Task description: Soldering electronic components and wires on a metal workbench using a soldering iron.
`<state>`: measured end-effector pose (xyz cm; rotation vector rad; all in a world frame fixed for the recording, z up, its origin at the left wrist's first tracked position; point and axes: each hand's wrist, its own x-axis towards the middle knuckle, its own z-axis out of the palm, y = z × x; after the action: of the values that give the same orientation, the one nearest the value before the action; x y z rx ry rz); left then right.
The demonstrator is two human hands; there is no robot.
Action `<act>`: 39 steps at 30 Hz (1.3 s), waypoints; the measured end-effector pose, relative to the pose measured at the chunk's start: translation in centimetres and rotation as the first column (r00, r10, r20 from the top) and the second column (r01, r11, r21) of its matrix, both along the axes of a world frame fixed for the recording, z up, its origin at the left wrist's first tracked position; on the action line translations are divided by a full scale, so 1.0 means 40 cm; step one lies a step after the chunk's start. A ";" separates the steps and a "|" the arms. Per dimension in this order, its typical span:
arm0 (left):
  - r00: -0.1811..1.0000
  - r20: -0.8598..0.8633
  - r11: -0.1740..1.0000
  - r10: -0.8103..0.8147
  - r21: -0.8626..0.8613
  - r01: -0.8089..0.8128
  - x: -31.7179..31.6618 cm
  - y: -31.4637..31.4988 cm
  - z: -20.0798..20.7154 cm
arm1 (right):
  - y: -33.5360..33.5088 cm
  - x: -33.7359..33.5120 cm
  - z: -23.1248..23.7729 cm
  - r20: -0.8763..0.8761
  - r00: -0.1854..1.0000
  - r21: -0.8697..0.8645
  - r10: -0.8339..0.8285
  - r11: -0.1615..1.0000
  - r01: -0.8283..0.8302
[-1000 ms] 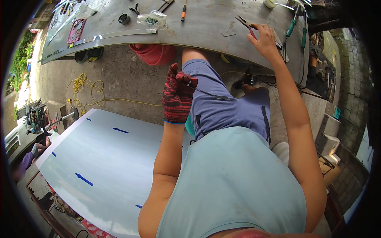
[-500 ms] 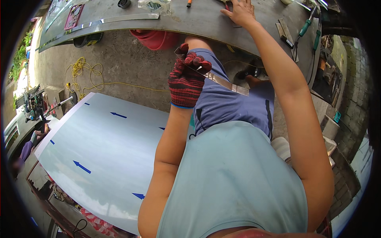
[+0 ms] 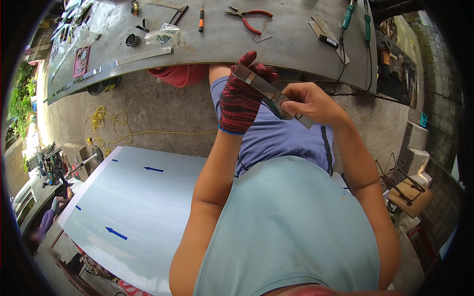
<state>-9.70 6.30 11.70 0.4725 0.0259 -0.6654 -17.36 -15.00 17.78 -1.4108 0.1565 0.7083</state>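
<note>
Blue arrows [image 3: 116,233] mark the pale sheet [image 3: 153,202] at eight o'clock. At one o'clock, a shiny, narrow metal strip [image 3: 263,87] slants toward four o'clock, held in the gloved left hand [image 3: 240,103] and pinched by the bare right hand [image 3: 315,102].

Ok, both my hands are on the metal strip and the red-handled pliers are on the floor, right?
Not quite: in the head view, the pliers lie on the grey tabletop, not the floor. Your left hand and right hand are on the metal strip.
</note>
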 end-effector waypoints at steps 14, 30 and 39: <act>0.867 0.372 0.685 -0.331 0.727 -0.050 -0.016 -0.132 -0.073 | -0.073 -0.188 -0.080 0.199 0.906 -0.269 -0.374 0.868 0.417; 0.458 0.366 -0.133 -0.810 0.645 -0.752 0.183 -0.269 -0.265 | -0.168 -0.214 -0.098 0.543 0.744 -0.497 -0.390 0.565 0.659; 0.492 0.526 -0.070 -0.693 0.631 -0.773 0.115 -0.256 -0.245 | -0.188 -0.217 -0.056 0.882 0.470 -0.452 -0.001 0.278 0.848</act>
<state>-5.09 -3.95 1.92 2.5197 -0.5609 0.0391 -26.04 -22.54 15.54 -2.4238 0.3207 -0.7923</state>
